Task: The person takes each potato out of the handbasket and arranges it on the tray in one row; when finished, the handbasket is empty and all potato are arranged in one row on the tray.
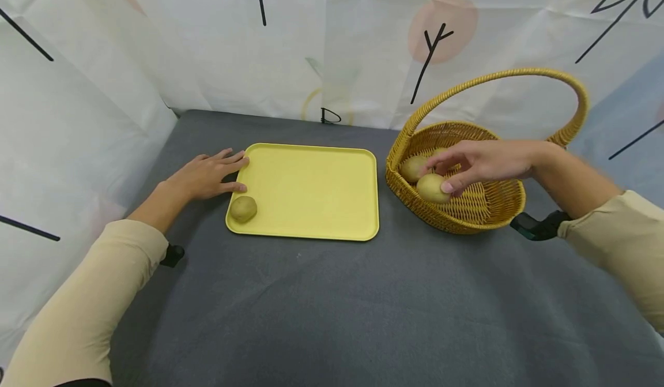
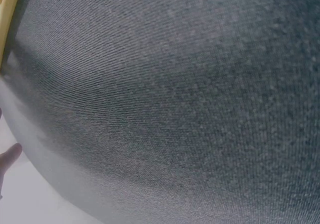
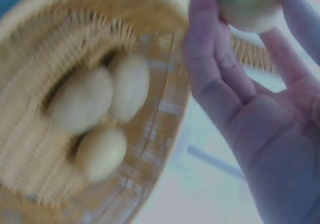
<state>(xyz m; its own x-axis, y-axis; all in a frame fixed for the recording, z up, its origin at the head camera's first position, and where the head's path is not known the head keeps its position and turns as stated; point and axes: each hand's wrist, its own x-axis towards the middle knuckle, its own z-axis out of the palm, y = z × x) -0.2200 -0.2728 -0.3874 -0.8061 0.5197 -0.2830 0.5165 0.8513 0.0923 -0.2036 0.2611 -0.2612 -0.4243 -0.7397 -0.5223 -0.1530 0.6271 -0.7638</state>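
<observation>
My right hand [image 1: 479, 162] pinches a potato [image 1: 433, 188] between thumb and fingers over the wicker basket [image 1: 510, 217]. The right wrist view shows that same potato [image 3: 248, 4] at the fingertips, with three more potatoes [image 3: 82, 101] lying together in the basket, slightly blurred. My left hand [image 1: 210, 175] rests with fingers spread at the left edge of a yellow tray [image 1: 311, 191]. Just below its thumb, one potato [image 1: 243, 209] lies in the tray's near left corner. Only a fingertip and a sliver of the tray [image 2: 6, 19] enter the left wrist view.
The basket's tall arched handle [image 1: 510, 72] rises above the right forearm. A dark grey cloth [image 1: 311, 300] covers the table, stretching in front of tray and basket. White printed fabric [image 1: 223, 47] hangs behind and at the left side.
</observation>
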